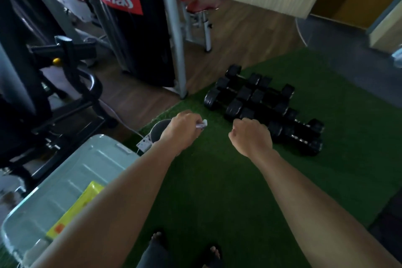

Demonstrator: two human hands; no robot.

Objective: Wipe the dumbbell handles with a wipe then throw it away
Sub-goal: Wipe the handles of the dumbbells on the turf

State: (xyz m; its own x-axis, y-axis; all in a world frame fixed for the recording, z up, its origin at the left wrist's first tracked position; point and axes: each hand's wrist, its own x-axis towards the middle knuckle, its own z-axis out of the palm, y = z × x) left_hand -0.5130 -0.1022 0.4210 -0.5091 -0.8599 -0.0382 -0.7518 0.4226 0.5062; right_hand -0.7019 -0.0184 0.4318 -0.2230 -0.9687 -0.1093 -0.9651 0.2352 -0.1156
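Note:
Several black dumbbells (263, 104) lie in rows on the green turf mat (217, 180), right of centre. My left hand (181, 131) is closed around a small crumpled white wipe (201, 125), held above the mat to the left of the dumbbells. Partly hidden under that hand sits a round dark bin (159, 129). My right hand (252, 137) is a closed fist with nothing visible in it, just in front of the nearest dumbbell.
A pale green storage box (71, 183) with a yellow packet (76, 206) on its lid stands at the lower left. Gym machines (65, 54) and a black weight stack cover (134, 28) fill the left. Wooden floor (239, 35) lies beyond the mat. My bare feet (185, 248) show at the bottom.

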